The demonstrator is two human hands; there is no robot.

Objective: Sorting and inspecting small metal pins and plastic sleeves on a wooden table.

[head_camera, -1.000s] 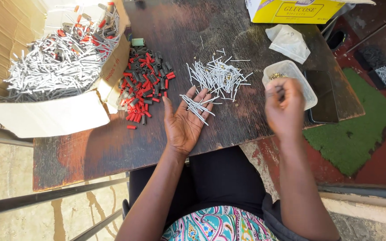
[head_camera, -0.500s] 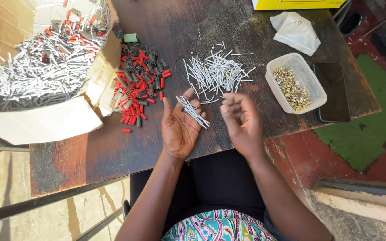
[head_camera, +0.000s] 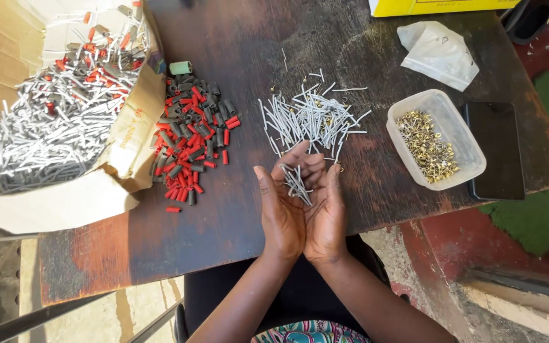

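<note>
My left hand point(head_camera: 283, 213) lies palm up over the near edge of the dark wooden table point(head_camera: 236, 57), cupping a small bundle of thin grey metal pins point(head_camera: 296, 183). My right hand point(head_camera: 326, 216) presses against it edge to edge, fingers curled over the same bundle. Just beyond the fingertips a loose heap of grey pins point(head_camera: 312, 119) is spread on the table. A clear plastic tub point(head_camera: 471, 162) with small brass eyelets point(head_camera: 428, 149) stands to the right.
A pile of red and dark grey short sleeves point(head_camera: 192, 143) lies left of the pins. An open cardboard box point(head_camera: 46, 203) full of grey rods sits at far left. A crumpled plastic bag point(head_camera: 438, 52), a yellow box point(head_camera: 440, 6) and a dark phone point(head_camera: 498, 149) lie at right.
My right hand left the brass eyelet tub, travelled left and closed in against my left hand over the bundle of pins. The left hand stayed palm up.
</note>
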